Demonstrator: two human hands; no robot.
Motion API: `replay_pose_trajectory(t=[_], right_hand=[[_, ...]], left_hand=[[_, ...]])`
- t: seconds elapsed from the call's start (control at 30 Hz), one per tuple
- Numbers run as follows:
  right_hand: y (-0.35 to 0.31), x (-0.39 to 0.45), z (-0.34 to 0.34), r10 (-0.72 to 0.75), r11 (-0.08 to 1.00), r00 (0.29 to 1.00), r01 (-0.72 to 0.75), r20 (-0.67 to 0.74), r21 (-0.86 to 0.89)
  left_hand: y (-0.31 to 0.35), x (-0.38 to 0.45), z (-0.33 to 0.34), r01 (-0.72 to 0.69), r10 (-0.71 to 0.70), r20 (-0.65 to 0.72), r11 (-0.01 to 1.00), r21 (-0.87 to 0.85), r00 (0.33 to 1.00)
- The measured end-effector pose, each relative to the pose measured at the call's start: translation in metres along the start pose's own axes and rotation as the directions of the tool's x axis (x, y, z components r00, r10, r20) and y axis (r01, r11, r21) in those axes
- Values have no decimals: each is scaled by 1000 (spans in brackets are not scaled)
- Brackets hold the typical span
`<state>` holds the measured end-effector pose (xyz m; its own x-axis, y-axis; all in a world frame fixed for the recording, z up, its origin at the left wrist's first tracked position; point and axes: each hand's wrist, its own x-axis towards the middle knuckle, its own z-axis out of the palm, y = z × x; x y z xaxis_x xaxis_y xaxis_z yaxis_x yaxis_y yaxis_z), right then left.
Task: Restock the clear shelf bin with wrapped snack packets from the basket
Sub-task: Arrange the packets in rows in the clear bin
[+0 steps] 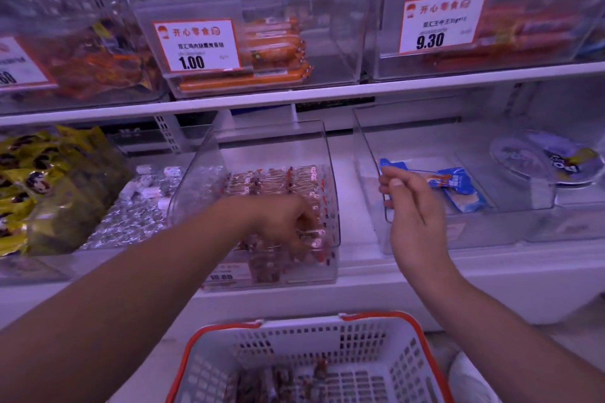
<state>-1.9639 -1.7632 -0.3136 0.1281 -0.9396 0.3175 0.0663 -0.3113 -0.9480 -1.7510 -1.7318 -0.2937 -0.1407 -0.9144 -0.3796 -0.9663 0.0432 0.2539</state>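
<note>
We see two hands reaching to a low shelf (pixel 360 271). The left hand (pixel 288 222) is down inside the clear bin (pixel 330 173) in the middle. Its fingers are curled among the packets (pixel 278 180), and it looks like it holds some, but we cannot tell how many. The bin is packed with small red and clear packets, too many to count. They fill it from the back to the front wall.

The right hand (pixel 412 206) is up in the air, in front of a second clear bin (pixel 370 154) to the right. Its fingers are curled and the thumb lies on top. We cannot tell if it holds anything. Behind it, in that second bin, lies one blue pack (pixel 458 183).

The white basket (pixel 307 357) with a red rim sits low, right below the shelf. A few dark packets (pixel 281 379) lie on its bottom. They are blurred, so we cannot count them.

To the left of the middle bin there is a pile of silver sweets (pixel 140 206), and next to that a heap of yellow bags (pixel 39 180).

On the upper shelf we count three clear bins and three price tags. One tag (pixel 199 46) says 1.00 and one tag (pixel 442 23) says 9.30. The third is cut off at the left edge. Orange sausages (pixel 275 46) lie behind the 1.00 tag.
</note>
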Motion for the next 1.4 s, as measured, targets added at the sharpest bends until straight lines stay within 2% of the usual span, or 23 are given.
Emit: replay_pose_trajectory(t=[0.13, 0.2, 0.27, 0.33, 0.53, 0.7, 0.93, 1.07, 1.13, 1.2, 1.27, 1.33, 1.4], right_hand=[[3, -1, 1, -58, 997, 996, 62, 60, -56], [4, 1, 3, -60, 996, 995, 65, 76, -69], [5, 2, 4, -48, 996, 995, 54, 89, -77], [6, 3, 5, -41, 996, 995, 49, 93, -81], [8, -2, 12, -87, 986, 989, 102, 117, -132], [11, -6, 19, -105, 979, 984, 128, 143, -160], [15, -3, 21, -122, 976, 983, 144, 137, -166], [17, -3, 22, -138, 973, 980, 161, 141, -165], [18, -2, 23, -148, 972, 979, 170, 140, -160], [19, -2, 24, -157, 971, 978, 179, 139, -157], [20, -2, 24, -162, 971, 977, 183, 140, -157], [21, -1, 23, -155, 971, 977, 177, 144, -159], [22, 1, 22, -147, 972, 978, 170, 147, -161]], left_hand=[[-6, 4, 17, -23, 50, -127, 979, 203, 991], [-10, -2, 15, -59, 81, -145, 987, 148, 986], [-14, -10, 8, -54, 52, -119, 998, -16, 992], [-17, -15, 2, -37, 29, -90, 996, -87, 996], [-8, -13, 15, -6, -4, -187, 999, -54, 982], [-5, -6, 14, 53, -53, -106, 999, -2, 993], [1, 3, 12, 30, 1, -99, 953, 303, 995], [6, 12, 21, -17, 143, -182, 829, 559, 973], [6, 18, 23, -47, 214, -202, 788, 614, 956], [1, 16, 22, -56, 173, -197, 871, 489, 965], [-6, 10, 20, -46, 86, -151, 966, 255, 985], [-17, 4, 17, -46, 52, -117, 998, 51, 992], [-28, -5, 9, -29, 20, -113, 997, -77, 993]])
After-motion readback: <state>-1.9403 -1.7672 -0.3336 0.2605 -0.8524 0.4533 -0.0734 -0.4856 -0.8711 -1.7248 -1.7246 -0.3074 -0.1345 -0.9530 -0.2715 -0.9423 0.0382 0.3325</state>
